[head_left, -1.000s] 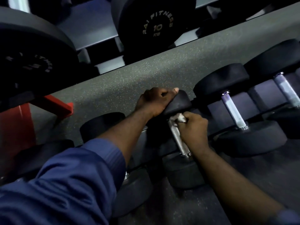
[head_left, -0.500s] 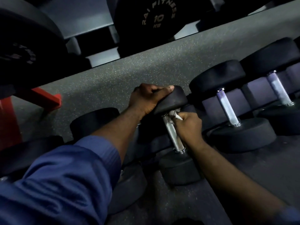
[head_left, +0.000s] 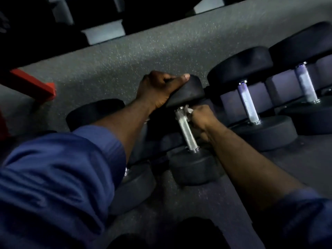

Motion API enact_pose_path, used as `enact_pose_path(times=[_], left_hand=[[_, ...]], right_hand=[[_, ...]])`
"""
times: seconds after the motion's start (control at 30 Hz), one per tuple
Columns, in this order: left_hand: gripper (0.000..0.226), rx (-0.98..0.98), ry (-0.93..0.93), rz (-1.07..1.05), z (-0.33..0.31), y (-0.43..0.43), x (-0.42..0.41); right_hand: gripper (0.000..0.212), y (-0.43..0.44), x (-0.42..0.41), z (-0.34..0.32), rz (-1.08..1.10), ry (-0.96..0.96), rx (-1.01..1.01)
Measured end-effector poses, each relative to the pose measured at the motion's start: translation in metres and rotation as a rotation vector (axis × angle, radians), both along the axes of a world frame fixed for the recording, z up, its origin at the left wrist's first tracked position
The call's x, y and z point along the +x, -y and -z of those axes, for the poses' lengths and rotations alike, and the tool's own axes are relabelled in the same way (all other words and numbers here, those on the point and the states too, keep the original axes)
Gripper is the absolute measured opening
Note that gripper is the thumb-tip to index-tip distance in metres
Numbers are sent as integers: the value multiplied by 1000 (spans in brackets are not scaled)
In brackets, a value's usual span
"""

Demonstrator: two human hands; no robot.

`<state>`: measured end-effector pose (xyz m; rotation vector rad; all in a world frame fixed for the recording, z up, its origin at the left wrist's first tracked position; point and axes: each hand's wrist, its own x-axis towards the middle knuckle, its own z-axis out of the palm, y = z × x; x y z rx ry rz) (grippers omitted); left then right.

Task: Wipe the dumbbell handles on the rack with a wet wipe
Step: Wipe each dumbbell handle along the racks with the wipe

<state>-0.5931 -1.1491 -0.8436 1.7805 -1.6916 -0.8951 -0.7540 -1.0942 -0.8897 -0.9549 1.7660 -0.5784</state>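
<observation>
A black dumbbell with a knurled silver handle (head_left: 186, 131) lies in the middle of the row. My left hand (head_left: 158, 88) grips its far head (head_left: 188, 95), thumb laid along the top. My right hand (head_left: 202, 118) holds a white wet wipe (head_left: 189, 110) against the right side of the handle's upper end, fingers curled behind the bar. The near head (head_left: 193, 167) rests on the speckled rubber floor (head_left: 125, 56).
Two more dumbbells (head_left: 248, 103) (head_left: 306, 85) lie to the right, and another dark one (head_left: 93, 112) sits left, partly behind my blue sleeve (head_left: 53, 177). A red frame piece (head_left: 32, 85) juts in at left. Dark weight plates stand at the back.
The view has tilted down and the big plates have slid out of the top. My right hand with the wipe has shifted slightly down the handle's right side; the left hand keeps its grip.
</observation>
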Motion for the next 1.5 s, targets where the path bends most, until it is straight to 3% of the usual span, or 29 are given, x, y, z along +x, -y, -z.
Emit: enact_pose_path(times=[0.07, 0.13, 0.2, 0.27, 0.33, 0.4, 0.43, 0.57, 0.73, 0.83, 0.9, 1.0, 1.1, 1.2, 1.4, 1.5], left_hand=[[59, -9, -2, -8, -1, 2, 1], [56, -5, -10, -8, -1, 2, 3], [52, 1, -15, 0, 1, 2, 2], [49, 0, -11, -7, -2, 2, 1], [48, -11, -21, -7, 0, 3, 3], [47, -21, -27, 5, 0, 2, 2], [47, -26, -21, 13, -1, 3, 2], [49, -15, -33, 6, 1, 1, 3], [44, -24, -29, 6, 2, 1, 3], [42, -26, -55, -7, 0, 1, 4], [41, -37, -56, -7, -1, 0, 2], [35, -49, -66, -12, -3, 0, 2], [38, -51, -82, -1, -1, 0, 2], [45, -64, -58, 13, -1, 0, 3], [43, -74, -53, 18, 0, 0, 4], [44, -82, -60, 8, 0, 1, 4]], right_hand=[[41, -1, -2, -4, 31, 38, -13], [28, 3, 0, -4, 42, 51, 5], [12, 6, 10, -11, 110, 238, 65], [14, 10, 15, -7, 115, 278, 81], [18, 7, 11, -5, -5, -10, 27], [19, -8, 6, -10, -145, -395, -157], [18, -14, 5, -12, -192, -481, -281], [43, -28, 6, -17, -248, -520, -582], [6, -33, 13, -7, -396, -667, -756], [24, -32, 14, -3, -485, -728, -804], [30, -33, 15, -3, -681, -820, -855], [38, -32, 18, -1, -845, -896, -796], [33, -35, 17, -4, -769, -852, -668], [38, -37, 9, -8, -687, -822, -669], [39, -34, 21, -13, -841, -936, -556], [38, -36, 18, -20, -719, -904, -595]])
